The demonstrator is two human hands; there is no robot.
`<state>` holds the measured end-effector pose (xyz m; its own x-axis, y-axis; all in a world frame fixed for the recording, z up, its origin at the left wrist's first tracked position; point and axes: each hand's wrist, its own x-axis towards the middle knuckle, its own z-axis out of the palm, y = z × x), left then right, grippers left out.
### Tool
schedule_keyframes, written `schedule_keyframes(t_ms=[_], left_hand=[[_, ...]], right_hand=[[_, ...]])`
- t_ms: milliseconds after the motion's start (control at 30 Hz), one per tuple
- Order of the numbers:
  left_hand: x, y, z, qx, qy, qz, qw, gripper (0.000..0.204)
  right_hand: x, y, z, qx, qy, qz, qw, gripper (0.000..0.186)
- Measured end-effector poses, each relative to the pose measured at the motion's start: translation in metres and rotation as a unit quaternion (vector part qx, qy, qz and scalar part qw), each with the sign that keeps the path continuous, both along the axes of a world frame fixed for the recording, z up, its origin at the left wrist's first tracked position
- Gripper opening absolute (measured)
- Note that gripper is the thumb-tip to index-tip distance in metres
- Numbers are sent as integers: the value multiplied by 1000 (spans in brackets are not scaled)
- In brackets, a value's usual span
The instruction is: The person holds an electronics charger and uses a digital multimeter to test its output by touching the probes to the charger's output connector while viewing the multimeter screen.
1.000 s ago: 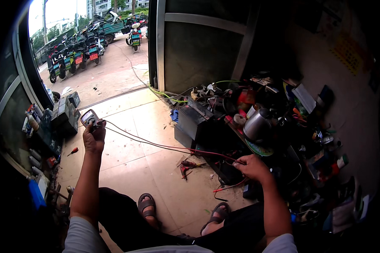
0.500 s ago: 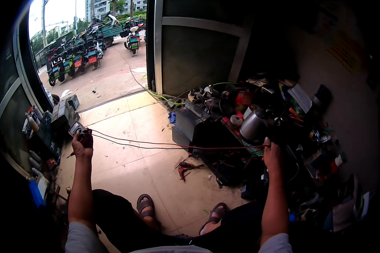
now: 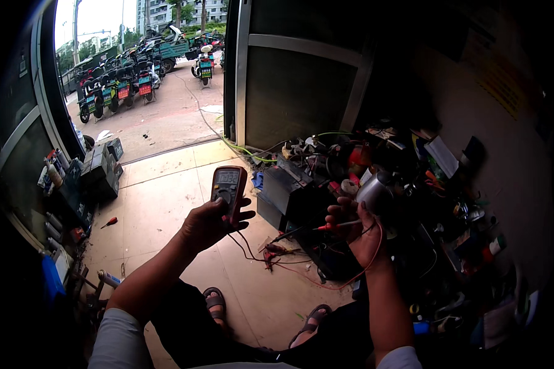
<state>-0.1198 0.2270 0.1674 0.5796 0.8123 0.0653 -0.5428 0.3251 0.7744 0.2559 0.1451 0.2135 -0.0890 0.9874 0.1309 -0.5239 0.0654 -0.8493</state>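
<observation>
My left hand (image 3: pixel 206 222) is wrapped round a red and dark grey multimeter (image 3: pixel 229 187), held upright over the floor with its lit screen towards me. Two test leads (image 3: pixel 247 249) hang slack from its lower end and loop across to the right. My right hand (image 3: pixel 364 237), palm up with curled fingers, holds a red test probe (image 3: pixel 331 226) that points left. A black probe (image 3: pixel 289 234) slants just left of those fingers; whether they grip it too I cannot tell. Below it, red-handled pliers (image 3: pixel 272 253) lie on the tiles.
A dark box-shaped battery (image 3: pixel 276 190) and a metal kettle (image 3: pixel 375 192) stand in the cluttered heap at right. Grey batteries (image 3: pixel 100 172) line the left door side. A small red screwdriver (image 3: pixel 109 222) lies on the floor. Parked scooters (image 3: pixel 120 86) show outside the doorway.
My left hand has brought the multimeter rightward, in front of me. My right hand has shifted slightly left and turned palm up. The leads, stretched between my hands before, now sag.
</observation>
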Motion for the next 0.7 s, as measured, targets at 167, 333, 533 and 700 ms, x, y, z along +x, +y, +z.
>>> schedule_keyframes(t_ms=[167, 333, 533, 700], left_hand=[[42, -15, -16, -43, -45, -202, 977, 80], [81, -34, -9, -74, -97, -255, 959, 66], [70, -43, -3, -74, -99, -225, 966, 52], [59, -24, -23, -69, -117, -205, 969, 55]], right_hand=[[-40, -23, 13, -2, -65, 59, 996, 51], [-45, -45, 11, 54, -220, 147, 963, 60], [-65, -56, 25, 42, -247, 169, 953, 46], [-48, -47, 15, 22, -397, 104, 912, 58]])
